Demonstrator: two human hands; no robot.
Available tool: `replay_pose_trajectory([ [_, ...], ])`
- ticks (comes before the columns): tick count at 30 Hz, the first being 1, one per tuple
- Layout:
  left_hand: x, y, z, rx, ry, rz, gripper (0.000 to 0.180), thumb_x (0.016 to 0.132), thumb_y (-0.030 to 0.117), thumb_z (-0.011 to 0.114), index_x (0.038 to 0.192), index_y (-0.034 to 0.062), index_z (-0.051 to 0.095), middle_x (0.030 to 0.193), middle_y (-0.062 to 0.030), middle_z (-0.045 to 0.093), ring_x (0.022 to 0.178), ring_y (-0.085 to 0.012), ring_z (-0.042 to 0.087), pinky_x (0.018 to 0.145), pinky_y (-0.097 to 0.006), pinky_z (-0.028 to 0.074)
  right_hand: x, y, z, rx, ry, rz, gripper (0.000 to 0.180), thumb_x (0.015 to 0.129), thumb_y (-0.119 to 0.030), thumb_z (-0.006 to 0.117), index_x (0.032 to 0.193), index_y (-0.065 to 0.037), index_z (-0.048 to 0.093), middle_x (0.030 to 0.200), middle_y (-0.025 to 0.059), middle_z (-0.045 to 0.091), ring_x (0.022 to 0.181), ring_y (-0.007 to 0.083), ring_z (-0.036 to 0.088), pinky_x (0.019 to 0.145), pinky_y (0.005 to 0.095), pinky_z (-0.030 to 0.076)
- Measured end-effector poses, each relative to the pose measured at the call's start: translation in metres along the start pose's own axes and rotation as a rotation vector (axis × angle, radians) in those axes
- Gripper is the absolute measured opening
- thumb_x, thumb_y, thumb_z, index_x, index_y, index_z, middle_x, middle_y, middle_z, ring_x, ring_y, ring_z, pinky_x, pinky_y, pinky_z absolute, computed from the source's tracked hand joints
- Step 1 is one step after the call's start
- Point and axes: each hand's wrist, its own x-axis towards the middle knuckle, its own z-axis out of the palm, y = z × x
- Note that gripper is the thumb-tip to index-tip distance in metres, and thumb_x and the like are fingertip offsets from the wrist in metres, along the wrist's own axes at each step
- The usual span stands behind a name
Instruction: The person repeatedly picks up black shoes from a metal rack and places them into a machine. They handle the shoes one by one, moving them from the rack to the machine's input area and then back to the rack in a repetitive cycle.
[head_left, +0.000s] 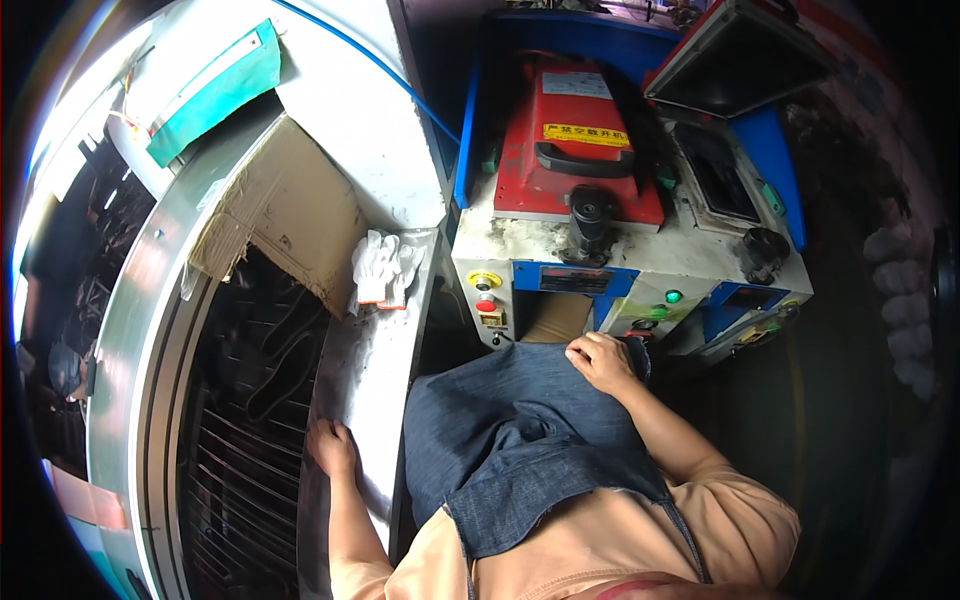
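My left hand [331, 449] is on the inner edge of a narrow metal ledge [375, 400], its fingers bent over the rim and their tips out of sight. My right hand [603, 364] lies on a dark blue denim apron [520, 430] over my knee, its fingers loosely bent and holding nothing. A bunched pair of white work gloves [383, 270] with orange cuffs sits on the far part of the ledge. Beyond my knees stands a press machine with a red lid [575, 130], a black handle [583, 160] and a black knob [590, 210].
Left of the ledge is a dark slatted conveyor bed [245, 400], with a cardboard flap [295, 215] over its far end. The press's second lid [740, 55] is raised above a dark plate [717, 172]. A red button [485, 306] and green lamp [674, 296] face me.
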Motion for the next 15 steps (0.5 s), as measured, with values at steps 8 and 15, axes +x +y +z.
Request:
replay_pose_trajectory([
  [8,0.0011,0.0001,0.0007,-0.003,-0.007,0.01,0.02,0.088,0.02,0.061,0.086,0.0002,0.06,0.096,-0.0206,0.062,0.096,-0.0415,0.056,0.089,-0.052,0.044,0.0003,-0.0003,-0.0018,0.011,0.008,0.014,0.016,0.087,-0.025,0.07,0.084,-0.009,0.068,0.075,0.008,0.062,0.073,0.0287,0.063,0.065,0.0419,0.05],
  [15,0.0003,-0.0001,0.0006,-0.019,0.02,0.009,0.022,0.087,0.021,0.061,0.082,-0.0009,0.06,0.092,-0.0213,0.062,0.092,-0.041,0.057,0.086,-0.052,0.044,0.0045,-0.0062,-0.0059,0.025,0.002,0.024,0.016,0.087,-0.025,0.069,0.084,-0.01,0.068,0.077,0.0084,0.063,0.076,0.0298,0.064,0.067,0.0427,0.05],
])
